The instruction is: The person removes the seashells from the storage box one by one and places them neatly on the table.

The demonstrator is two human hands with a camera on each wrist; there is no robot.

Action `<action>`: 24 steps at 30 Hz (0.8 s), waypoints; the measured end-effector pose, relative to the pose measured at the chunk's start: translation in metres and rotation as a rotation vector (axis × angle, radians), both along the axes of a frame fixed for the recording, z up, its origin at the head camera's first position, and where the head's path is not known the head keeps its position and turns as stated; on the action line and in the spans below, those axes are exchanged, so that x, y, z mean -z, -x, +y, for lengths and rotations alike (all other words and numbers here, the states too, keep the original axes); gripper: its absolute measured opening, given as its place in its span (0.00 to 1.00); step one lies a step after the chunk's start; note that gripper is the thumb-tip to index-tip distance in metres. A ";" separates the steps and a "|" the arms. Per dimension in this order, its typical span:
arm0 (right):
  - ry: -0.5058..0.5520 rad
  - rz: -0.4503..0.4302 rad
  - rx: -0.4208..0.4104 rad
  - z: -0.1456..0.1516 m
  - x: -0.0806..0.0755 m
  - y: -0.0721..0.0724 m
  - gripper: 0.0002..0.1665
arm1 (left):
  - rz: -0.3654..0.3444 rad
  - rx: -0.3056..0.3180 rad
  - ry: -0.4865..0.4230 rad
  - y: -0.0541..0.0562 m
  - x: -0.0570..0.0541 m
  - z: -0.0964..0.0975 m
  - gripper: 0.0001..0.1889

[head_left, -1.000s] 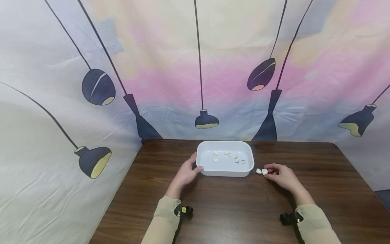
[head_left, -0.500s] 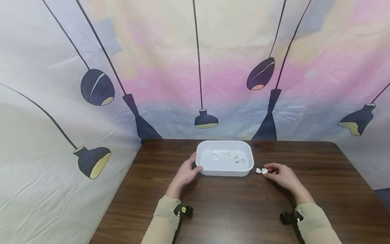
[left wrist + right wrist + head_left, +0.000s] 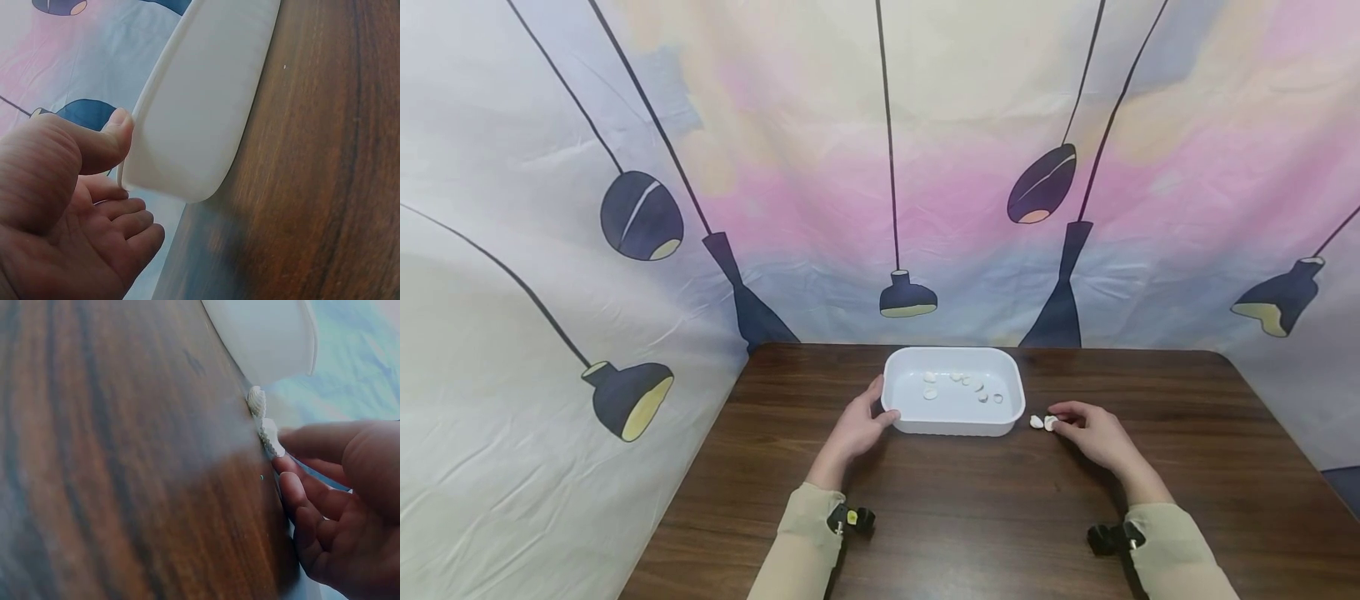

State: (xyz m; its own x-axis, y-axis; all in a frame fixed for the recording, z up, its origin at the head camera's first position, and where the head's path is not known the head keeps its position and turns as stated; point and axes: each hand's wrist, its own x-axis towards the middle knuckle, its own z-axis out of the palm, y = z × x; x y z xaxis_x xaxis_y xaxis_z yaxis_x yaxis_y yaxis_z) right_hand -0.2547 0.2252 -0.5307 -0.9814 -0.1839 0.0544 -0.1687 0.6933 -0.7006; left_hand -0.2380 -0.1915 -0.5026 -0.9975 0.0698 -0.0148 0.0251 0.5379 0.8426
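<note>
A white rectangular plastic basin [image 3: 955,427] stands near the table's far edge, with several small pale shells [image 3: 930,393] spread over its floor. My left hand [image 3: 857,425] holds its left end; in the left wrist view the thumb [image 3: 117,128] lies against the rim and the lower fingers are loosely bent. To the right of the basin, my right hand [image 3: 1099,435] pinches a white seashell [image 3: 270,437] between thumb and index finger, low at the tabletop. Just left of it, a ribbed seashell [image 3: 256,402] lies on the wood, right by the held one.
The dark wood-grain table [image 3: 955,517] reaches to a hanging cloth [image 3: 820,208] printed with lamps, close behind the basin. Each wrist wears a black camera mount, the left [image 3: 852,518] and the right [image 3: 1116,538], over pale sleeves.
The pinched shell has turned a little and shows less of its face, with the right fingertips covering more of it. The left hand and the basin have stayed put.
</note>
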 end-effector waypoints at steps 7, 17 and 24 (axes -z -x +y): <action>-0.026 0.003 0.026 -0.001 0.001 0.000 0.14 | -0.001 -0.004 0.005 -0.001 0.001 -0.001 0.40; -0.013 0.025 0.040 0.001 0.001 0.003 0.15 | -0.008 -0.004 -0.009 -0.003 0.001 -0.002 0.39; 0.046 0.157 0.107 -0.007 -0.016 0.002 0.16 | -0.014 -0.004 -0.002 0.000 -0.001 0.000 0.39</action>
State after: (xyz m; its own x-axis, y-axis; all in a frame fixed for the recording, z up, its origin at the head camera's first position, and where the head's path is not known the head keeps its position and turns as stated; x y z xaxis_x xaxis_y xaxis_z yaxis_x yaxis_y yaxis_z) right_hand -0.2568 0.2179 -0.5149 -0.9741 -0.0724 0.2141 -0.2051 0.6809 -0.7030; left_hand -0.2377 -0.1920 -0.5015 -0.9974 0.0659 -0.0288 0.0110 0.5361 0.8441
